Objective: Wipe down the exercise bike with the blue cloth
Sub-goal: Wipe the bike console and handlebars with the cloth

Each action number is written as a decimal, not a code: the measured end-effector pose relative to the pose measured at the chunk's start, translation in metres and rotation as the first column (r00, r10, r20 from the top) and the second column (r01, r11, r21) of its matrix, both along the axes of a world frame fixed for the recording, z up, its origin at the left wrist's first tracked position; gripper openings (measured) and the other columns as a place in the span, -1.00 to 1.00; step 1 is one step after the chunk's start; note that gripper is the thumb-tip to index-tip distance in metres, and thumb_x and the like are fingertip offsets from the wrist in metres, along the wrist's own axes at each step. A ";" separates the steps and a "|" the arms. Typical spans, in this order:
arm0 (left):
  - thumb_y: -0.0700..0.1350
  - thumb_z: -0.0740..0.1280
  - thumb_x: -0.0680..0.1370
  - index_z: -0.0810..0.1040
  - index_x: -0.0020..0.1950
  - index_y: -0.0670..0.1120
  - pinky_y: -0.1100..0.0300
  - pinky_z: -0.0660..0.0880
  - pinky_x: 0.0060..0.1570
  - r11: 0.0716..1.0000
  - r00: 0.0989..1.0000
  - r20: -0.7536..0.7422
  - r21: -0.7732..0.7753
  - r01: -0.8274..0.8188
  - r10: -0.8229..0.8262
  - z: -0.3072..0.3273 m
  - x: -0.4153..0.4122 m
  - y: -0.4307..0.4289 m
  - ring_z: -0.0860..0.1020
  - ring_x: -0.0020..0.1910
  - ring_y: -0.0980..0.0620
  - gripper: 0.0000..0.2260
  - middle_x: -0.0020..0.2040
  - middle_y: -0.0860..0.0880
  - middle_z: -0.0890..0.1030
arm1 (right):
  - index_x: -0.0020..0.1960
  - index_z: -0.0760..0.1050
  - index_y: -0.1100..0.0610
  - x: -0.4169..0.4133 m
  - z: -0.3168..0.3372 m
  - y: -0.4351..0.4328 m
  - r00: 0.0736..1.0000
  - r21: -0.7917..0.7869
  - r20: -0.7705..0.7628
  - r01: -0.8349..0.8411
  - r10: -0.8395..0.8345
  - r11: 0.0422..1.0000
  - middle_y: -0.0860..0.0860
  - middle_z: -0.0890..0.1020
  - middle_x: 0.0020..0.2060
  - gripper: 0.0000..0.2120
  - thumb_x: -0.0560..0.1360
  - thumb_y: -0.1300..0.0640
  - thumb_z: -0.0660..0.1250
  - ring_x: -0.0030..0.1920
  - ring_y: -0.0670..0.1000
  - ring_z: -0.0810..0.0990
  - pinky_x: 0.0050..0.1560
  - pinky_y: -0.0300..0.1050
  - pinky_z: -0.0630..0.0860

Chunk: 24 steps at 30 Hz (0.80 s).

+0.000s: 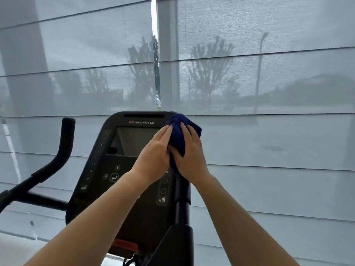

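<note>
The black console of the exercise bike fills the middle of the head view, with a dark screen and round buttons below it. A dark blue cloth is bunched against the console's upper right corner, over the right handlebar grip. My left hand and my right hand both press on the cloth, fingers wrapped around it. The upper part of the right handlebar is hidden under the cloth and my hands.
The left handlebar curves up at the left. The right handlebar post rises just right of the console. A window with a grey mesh blind stands close behind the bike.
</note>
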<state>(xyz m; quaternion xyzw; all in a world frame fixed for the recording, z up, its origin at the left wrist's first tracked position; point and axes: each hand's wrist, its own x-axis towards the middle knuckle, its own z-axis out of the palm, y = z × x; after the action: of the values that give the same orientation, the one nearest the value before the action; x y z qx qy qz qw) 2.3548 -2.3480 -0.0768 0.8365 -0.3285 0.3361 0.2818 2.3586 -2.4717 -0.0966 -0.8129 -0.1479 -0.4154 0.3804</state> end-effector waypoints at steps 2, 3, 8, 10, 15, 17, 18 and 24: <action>-0.38 0.20 0.51 0.13 0.49 -0.15 0.26 0.27 0.36 1.000 0.999 -0.052 0.021 0.007 -0.006 -0.011 0.010 -0.001 0.28 0.41 0.03 -0.43 0.48 -0.05 0.21 | 0.51 -0.05 -0.02 0.009 -0.012 0.000 0.999 -0.016 -0.034 -0.018 0.018 1.000 0.06 0.12 0.48 -0.24 0.48 0.03 0.33 0.44 0.08 0.14 0.39 -0.08 0.15; -0.37 0.21 0.51 0.14 0.49 -0.14 0.27 0.28 0.34 1.000 0.999 -0.051 0.011 0.013 -0.013 -0.015 0.013 -0.001 0.30 0.39 0.05 -0.43 0.47 -0.03 0.23 | 0.51 -0.07 -0.04 0.012 -0.016 -0.001 1.000 -0.022 -0.021 -0.015 0.014 1.000 0.06 0.13 0.47 -0.23 0.47 0.03 0.33 0.43 0.08 0.17 0.37 -0.09 0.18; -0.32 0.22 0.52 0.19 0.48 -0.09 0.33 0.22 0.33 0.998 1.000 0.013 0.060 -0.011 0.010 -0.026 0.011 0.002 0.28 0.40 0.05 -0.46 0.46 -0.01 0.26 | 0.48 0.06 0.01 0.007 -0.030 -0.012 0.999 0.040 -0.024 -0.027 0.028 0.999 0.01 0.38 0.32 -0.33 0.49 -0.01 0.31 0.24 -0.01 0.41 0.19 -0.18 0.38; -0.31 0.22 0.53 0.19 0.48 -0.10 0.37 0.17 0.33 0.996 0.999 0.038 0.082 -0.023 0.020 -0.025 0.008 -0.001 0.26 0.42 0.04 -0.47 0.47 -0.02 0.26 | 0.42 0.20 0.00 0.002 -0.028 -0.014 0.997 0.102 -0.032 -0.073 0.077 0.992 -0.01 0.47 0.24 -0.44 0.49 0.00 0.32 0.16 -0.04 0.47 0.17 -0.13 0.45; -0.32 0.19 0.55 0.16 0.48 -0.13 0.49 0.12 0.23 0.998 0.993 0.090 -0.012 -0.069 0.070 0.008 0.016 -0.010 0.29 0.40 0.00 -0.49 0.47 -0.06 0.26 | 0.39 0.28 0.11 0.017 0.017 -0.013 0.988 0.149 0.036 -0.156 0.152 0.977 0.05 0.47 0.26 -0.47 0.47 0.08 0.35 0.24 0.01 0.43 0.27 -0.06 0.38; -0.32 0.18 0.54 0.16 0.48 -0.10 0.45 0.15 0.24 0.997 0.994 0.077 -0.011 -0.074 0.075 0.015 0.021 -0.010 0.29 0.40 0.01 -0.48 0.47 -0.03 0.25 | 0.42 0.25 0.07 0.025 0.023 -0.014 0.984 0.157 0.030 -0.178 0.175 0.971 0.03 0.45 0.29 -0.42 0.46 0.04 0.36 0.27 -0.01 0.42 0.27 -0.05 0.38; -0.33 0.18 0.54 0.17 0.48 -0.08 0.41 0.16 0.27 0.998 0.996 0.062 0.005 -0.068 0.067 0.014 0.021 -0.009 0.29 0.41 0.02 -0.47 0.47 -0.02 0.25 | 0.42 0.24 0.02 0.026 0.019 -0.015 0.983 0.171 0.013 -0.182 0.183 0.968 -0.01 0.46 0.29 -0.42 0.46 0.01 0.36 0.25 -0.03 0.43 0.25 -0.06 0.40; -0.31 0.22 0.53 0.16 0.48 -0.03 0.27 0.22 0.34 0.996 0.997 0.053 0.069 -0.062 0.058 -0.008 0.014 -0.010 0.22 0.45 0.03 -0.44 0.51 0.03 0.15 | 0.27 0.33 -0.14 0.022 -0.009 -0.030 0.971 0.204 -0.057 -0.218 0.234 0.954 -0.29 0.53 -0.01 -0.58 0.45 0.00 0.36 -0.03 -0.26 0.52 -0.06 -0.38 0.43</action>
<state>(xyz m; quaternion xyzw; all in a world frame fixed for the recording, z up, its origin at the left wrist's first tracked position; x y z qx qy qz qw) 2.3692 -2.3581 -0.0850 0.8465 -0.3220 0.3540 0.2333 2.3803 -2.5019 -0.1054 -0.7654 -0.1829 -0.3484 0.5092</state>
